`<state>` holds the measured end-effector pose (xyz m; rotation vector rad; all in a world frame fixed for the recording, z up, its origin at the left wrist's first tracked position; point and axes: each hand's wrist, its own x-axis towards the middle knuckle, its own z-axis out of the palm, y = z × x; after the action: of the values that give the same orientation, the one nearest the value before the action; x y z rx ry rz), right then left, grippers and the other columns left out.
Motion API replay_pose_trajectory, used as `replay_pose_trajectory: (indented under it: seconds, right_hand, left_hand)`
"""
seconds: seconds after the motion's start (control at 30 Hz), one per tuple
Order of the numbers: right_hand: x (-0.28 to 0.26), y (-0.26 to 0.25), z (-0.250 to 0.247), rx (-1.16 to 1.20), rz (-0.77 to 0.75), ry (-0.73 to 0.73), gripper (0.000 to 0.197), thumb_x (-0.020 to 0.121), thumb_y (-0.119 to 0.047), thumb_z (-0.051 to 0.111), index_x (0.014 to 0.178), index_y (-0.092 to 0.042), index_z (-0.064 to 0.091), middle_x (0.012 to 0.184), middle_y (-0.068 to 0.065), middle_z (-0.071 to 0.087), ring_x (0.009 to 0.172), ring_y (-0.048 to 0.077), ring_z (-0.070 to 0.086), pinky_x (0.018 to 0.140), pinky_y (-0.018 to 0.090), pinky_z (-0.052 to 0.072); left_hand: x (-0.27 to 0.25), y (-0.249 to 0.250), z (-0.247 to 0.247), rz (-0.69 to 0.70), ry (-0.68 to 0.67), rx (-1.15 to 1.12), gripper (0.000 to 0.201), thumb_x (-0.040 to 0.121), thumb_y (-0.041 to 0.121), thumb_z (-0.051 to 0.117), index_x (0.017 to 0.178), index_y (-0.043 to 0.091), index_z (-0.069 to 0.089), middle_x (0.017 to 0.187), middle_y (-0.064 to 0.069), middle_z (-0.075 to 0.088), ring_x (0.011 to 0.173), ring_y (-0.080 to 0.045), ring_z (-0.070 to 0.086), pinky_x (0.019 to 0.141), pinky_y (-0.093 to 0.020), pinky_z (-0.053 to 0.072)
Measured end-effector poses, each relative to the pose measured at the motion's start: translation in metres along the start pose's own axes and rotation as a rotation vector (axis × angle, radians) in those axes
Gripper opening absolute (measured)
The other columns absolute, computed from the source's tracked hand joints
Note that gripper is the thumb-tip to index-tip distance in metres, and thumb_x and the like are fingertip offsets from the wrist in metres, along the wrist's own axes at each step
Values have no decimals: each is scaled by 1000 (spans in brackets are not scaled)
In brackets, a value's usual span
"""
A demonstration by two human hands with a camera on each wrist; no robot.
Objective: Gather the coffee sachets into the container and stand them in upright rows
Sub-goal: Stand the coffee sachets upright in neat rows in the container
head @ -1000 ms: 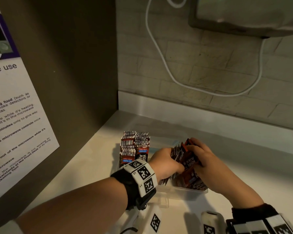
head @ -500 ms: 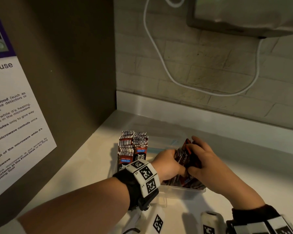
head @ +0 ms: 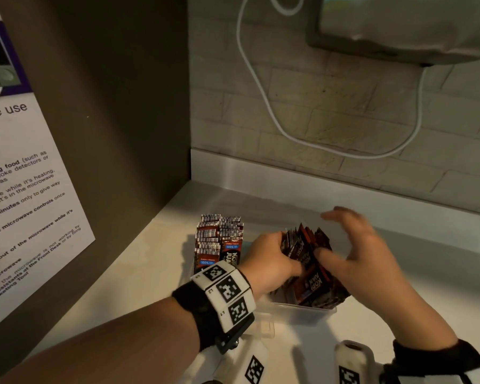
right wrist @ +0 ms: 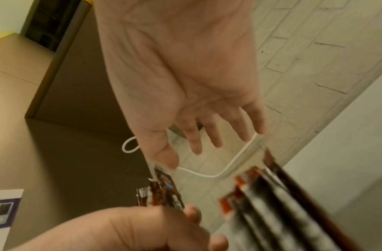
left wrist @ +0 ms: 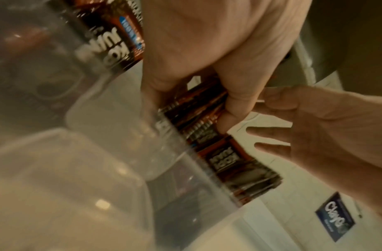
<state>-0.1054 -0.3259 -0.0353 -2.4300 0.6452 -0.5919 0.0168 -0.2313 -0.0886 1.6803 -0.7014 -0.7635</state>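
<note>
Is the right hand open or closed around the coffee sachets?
Open. The right hand has its fingers spread and straight beside the sachet bundle, which the left hand grips.

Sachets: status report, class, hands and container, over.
Left hand grips loose sachets in container. Right hand open beside them. Upright rows at left. Nothing blocking.

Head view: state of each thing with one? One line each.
left hand: grips the loose sachet bundle
right hand: open, fingers spread, thumb by the bundle
loose sachet bundle: in the container, leaning, uneven
upright sachet rows: standing at the container's left end
container: clear, lidless
</note>
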Motion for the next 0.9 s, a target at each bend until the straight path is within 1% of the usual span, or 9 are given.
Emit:
replay_pose_trajectory:
  seconds: [0.1, 0.2, 0.27, 0.37, 0.47, 0.57, 0.73, 0.83, 0.9]
  right_hand:
    - [-4, -20, -12, 204, -81, 294, 29, 77, -7, 66, 94, -26, 51, 110, -10, 60, 77, 27, 60, 74, 31, 50]
    - [-10, -43, -13, 389, -113, 204, 30, 72, -6, 70, 79, -24, 48, 94, -4, 65, 87, 30, 62, 80, 53, 51]
    - [-12, -56, -3, 348, -97, -2, 35, 63, -15, 79, 77, -23, 47, 86, 2, 64, 75, 32, 59, 66, 47, 51]
    - [-13, -68, 18, 220, -55, -224, 51, 49, -35, 84, 75, -30, 41, 81, -3, 64, 68, 16, 59, 58, 30, 47]
    - [-13, -75, 36, 233, 3, -212, 51, 52, -30, 87, 71, -23, 41, 77, 0, 67, 69, 14, 65, 59, 31, 53]
    - [-19, -83, 50, 356, -5, -210, 48, 56, -18, 88, 60, -28, 41, 78, 12, 66, 74, 31, 67, 67, 52, 54]
    - [-27, -100, 73, 385, -40, -189, 46, 57, -15, 90, 71, -34, 50, 71, -8, 66, 69, 4, 64, 62, 18, 50]
    - [-26, -100, 82, 426, -48, -95, 50, 60, -7, 84, 66, -34, 43, 58, -15, 60, 56, -1, 56, 51, 17, 42]
    - [-25, -98, 86, 432, -43, -46, 51, 59, -5, 82, 62, -32, 39, 54, -16, 56, 52, -1, 51, 50, 23, 43]
  left_hand:
    - [-17, 20, -13, 99, 80, -164, 24, 77, 4, 74, 79, 23, 61, 78, 7, 66, 73, -8, 63, 69, -23, 50]
    - [-35, 38, -29, 125, 105, -402, 21, 79, 1, 74, 78, 19, 63, 79, -7, 65, 79, -20, 63, 82, -40, 54]
    - [-44, 43, -38, 146, 108, -517, 30, 80, -2, 71, 99, 20, 62, 97, -20, 68, 89, -28, 65, 89, -46, 52]
    - [-50, 37, -48, 242, 125, -632, 73, 79, -6, 70, 125, 43, 44, 99, -14, 72, 89, -27, 70, 82, -45, 58]
    - [-58, 27, -55, 293, 196, -639, 69, 77, -8, 70, 116, 47, 52, 94, -11, 71, 81, -26, 70, 72, -41, 58]
    - [-66, 22, -65, 296, 269, -669, 36, 75, 7, 74, 101, 29, 61, 94, -12, 67, 79, -25, 69, 68, -36, 57]
    - [-71, 16, -76, 282, 352, -733, 43, 65, 22, 74, 105, 22, 60, 89, -12, 71, 79, -22, 71, 67, -33, 58]
    - [-76, 12, -75, 228, 317, -737, 64, 62, 24, 75, 122, 29, 53, 94, -10, 72, 82, -20, 71, 66, -31, 58]
    - [-81, 8, -72, 151, 240, -694, 53, 72, 25, 74, 122, 18, 57, 96, -10, 72, 79, -19, 71, 57, -28, 54]
